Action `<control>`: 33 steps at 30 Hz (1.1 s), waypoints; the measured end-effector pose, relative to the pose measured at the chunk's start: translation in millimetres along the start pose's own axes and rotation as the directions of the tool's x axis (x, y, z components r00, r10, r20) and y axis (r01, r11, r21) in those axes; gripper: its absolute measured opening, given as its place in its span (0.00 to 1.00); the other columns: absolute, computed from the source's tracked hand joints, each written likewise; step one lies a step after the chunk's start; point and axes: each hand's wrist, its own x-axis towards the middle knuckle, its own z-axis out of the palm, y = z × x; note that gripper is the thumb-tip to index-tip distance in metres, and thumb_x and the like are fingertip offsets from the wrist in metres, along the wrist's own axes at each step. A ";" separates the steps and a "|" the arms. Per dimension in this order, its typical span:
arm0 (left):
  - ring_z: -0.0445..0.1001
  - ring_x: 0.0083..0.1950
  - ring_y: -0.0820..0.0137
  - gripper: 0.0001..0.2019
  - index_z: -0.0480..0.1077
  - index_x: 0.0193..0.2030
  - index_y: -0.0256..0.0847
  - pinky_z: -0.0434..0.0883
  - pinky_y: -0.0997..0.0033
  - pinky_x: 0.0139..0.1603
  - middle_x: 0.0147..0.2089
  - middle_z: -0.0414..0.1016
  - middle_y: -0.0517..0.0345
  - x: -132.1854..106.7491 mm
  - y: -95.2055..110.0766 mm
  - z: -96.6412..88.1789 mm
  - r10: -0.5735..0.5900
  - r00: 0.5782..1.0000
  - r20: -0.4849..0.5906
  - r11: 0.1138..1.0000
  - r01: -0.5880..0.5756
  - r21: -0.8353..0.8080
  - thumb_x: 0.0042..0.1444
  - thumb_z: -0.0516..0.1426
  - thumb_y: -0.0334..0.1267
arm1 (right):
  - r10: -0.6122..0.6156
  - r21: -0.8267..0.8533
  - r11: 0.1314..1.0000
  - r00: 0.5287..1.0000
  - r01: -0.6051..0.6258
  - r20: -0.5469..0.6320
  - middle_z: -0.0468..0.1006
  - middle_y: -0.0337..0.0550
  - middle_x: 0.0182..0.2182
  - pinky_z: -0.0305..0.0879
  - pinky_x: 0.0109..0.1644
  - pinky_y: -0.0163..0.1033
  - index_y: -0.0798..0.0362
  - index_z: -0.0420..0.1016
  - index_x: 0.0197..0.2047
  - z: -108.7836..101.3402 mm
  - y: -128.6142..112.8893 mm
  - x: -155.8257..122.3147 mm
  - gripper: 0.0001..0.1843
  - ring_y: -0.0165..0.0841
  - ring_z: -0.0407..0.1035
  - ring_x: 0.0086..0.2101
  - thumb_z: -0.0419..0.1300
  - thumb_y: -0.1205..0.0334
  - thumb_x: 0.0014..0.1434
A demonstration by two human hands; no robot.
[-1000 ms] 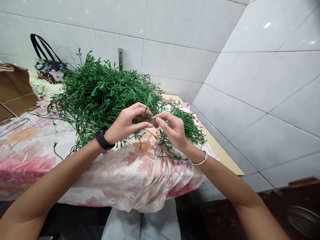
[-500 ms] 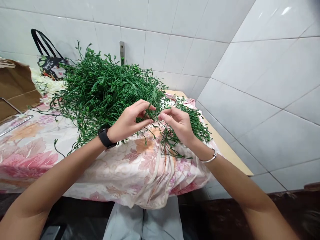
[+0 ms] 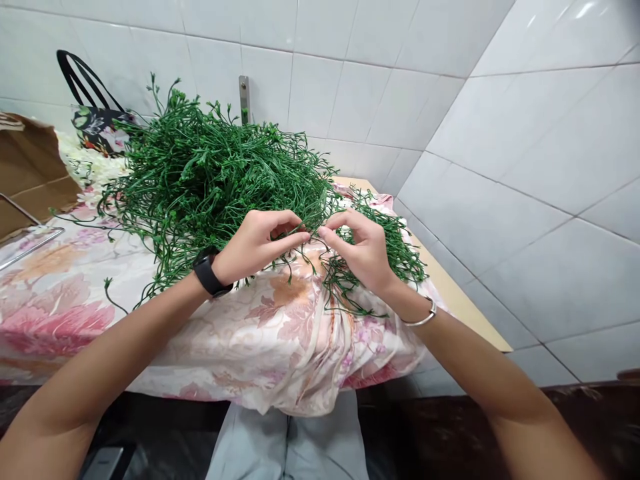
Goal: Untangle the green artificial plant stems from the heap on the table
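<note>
A large heap of green artificial flower stems point(image 3: 225, 167) lies on the floral cloth. In front of its right side, my left hand point(image 3: 265, 243) pinches a thin green stem between thumb and fingers. Close beside it, my right hand point(image 3: 360, 247) is closed in a pinch near the same stem's end, the fingertips of both hands almost meeting. Whether the right fingers grip the stem or only touch it is too small to make out. Under and behind the right hand spreads a smaller pile of green stems point(image 3: 400, 250).
A floral cloth point(image 3: 200, 347) covers the table, its bare board edge point(image 3: 465, 313) showing at right. To the left are white artificial flowers point(image 3: 95, 167), a brown cardboard box point(image 3: 30, 173), a metal rod point(image 3: 35, 247) and a black floral bag point(image 3: 100, 127). Tiled walls point(image 3: 540, 200) enclose the back and right.
My fingertips have come closer together, and both hands have closed to a tighter pinch around the thin stem. The heaps look the same.
</note>
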 end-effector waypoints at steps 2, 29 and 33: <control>0.61 0.26 0.78 0.12 0.70 0.33 0.34 0.59 0.77 0.27 0.27 0.70 0.59 0.0 1.3 -0.1 -0.017 1.000 -0.008 1.000 0.017 -0.014 0.54 0.54 0.42 | -0.030 -0.057 0.998 0.999 0.027 -0.038 0.69 0.38 0.25 0.61 0.37 0.38 0.53 0.67 0.24 -1.5 -1.2 0.9 0.07 0.28 0.64 0.29 0.58 0.64 0.53; 0.64 0.24 0.77 0.12 0.63 0.23 0.36 0.62 0.75 0.28 0.22 0.61 0.62 2.2 3.2 4.5 -0.167 0.977 0.136 0.876 0.210 -0.433 0.55 0.50 0.37 | -0.261 -0.398 0.873 0.959 0.283 0.110 0.68 0.42 0.28 0.60 0.39 0.40 0.52 0.64 0.29 -12.7 8.0 6.4 0.05 0.32 0.63 0.32 0.52 0.63 0.55; 0.60 0.26 0.77 0.13 0.62 0.23 0.36 0.59 0.76 0.27 0.22 0.60 0.62 0.7 2.0 5.6 -0.132 0.981 0.142 0.929 0.172 -0.329 0.56 0.50 0.38 | -0.243 -0.370 0.878 0.949 0.304 0.203 0.71 0.42 0.29 0.58 0.42 0.41 0.53 0.67 0.30 -11.6 5.3 4.4 0.07 0.33 0.65 0.34 0.54 0.59 0.55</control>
